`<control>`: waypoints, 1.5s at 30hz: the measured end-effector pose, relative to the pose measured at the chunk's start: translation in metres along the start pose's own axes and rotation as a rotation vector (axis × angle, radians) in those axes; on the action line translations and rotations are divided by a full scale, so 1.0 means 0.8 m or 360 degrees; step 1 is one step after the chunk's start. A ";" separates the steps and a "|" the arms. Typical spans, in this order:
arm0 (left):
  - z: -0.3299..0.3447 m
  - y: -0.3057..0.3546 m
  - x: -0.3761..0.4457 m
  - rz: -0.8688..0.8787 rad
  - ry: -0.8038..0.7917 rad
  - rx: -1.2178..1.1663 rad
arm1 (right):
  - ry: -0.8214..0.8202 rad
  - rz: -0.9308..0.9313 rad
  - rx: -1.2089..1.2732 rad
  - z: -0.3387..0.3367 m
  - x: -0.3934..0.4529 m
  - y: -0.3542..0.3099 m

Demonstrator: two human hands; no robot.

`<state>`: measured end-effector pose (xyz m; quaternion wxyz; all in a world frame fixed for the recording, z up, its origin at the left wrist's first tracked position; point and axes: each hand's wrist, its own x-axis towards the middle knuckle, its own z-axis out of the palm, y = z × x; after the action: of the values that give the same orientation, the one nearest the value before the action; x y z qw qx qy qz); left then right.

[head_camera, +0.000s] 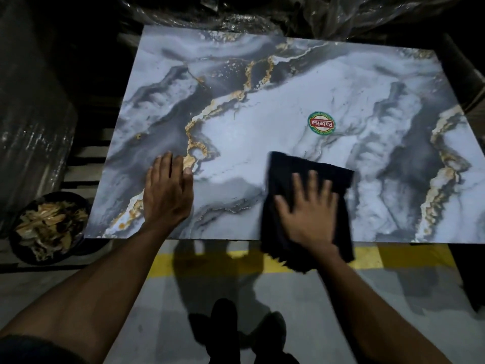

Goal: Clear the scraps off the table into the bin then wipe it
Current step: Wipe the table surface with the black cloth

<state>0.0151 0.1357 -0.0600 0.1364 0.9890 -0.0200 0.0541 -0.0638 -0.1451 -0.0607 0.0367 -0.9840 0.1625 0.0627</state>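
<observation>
Pressing a dark cloth [307, 206] flat under the right hand [309, 211], fingers spread, left hand [168, 195] flat on the table [262, 106] beside it, fingers together, bin [49, 227] of scraps [49, 222] further left

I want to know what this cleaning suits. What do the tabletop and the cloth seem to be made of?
The tabletop looks like glossy marble-patterned tile or laminate: grey-white swirls, gold veins, a soft sheen and a round brand sticker; real stone cannot be ruled out. The cloth under the right hand looks like soft dark fabric, matte: it drapes limply over the table's near edge.

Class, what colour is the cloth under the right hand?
Black cloth, seen in the head view.
</observation>
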 end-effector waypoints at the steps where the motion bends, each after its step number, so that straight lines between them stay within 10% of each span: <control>1: 0.000 0.000 0.000 0.0004 0.0002 0.0013 | -0.0018 0.0166 -0.0020 -0.006 0.009 0.036; 8: -0.002 0.005 0.002 -0.0004 -0.0002 0.0048 | -0.0067 0.0616 0.0104 -0.030 0.052 0.094; 18: 0.002 0.002 -0.002 0.0042 0.0063 0.0050 | -0.0004 -0.0516 0.0138 0.005 -0.012 -0.152; 31: 0.000 0.004 0.001 0.0014 0.0020 0.0105 | -0.0088 0.0594 0.0126 -0.036 0.097 0.091; 40: 0.004 0.001 -0.001 0.0018 0.0090 0.0107 | -0.0077 -0.0319 0.0123 -0.022 0.122 -0.160; 45: -0.002 0.009 0.001 -0.0015 0.0055 0.0114 | -0.0131 -0.0614 0.0061 -0.016 0.100 -0.151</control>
<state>0.0152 0.1290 -0.0568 0.1015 0.9922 -0.0109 0.0711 0.0519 -0.0577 -0.0529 0.0735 -0.9926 -0.0297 0.0917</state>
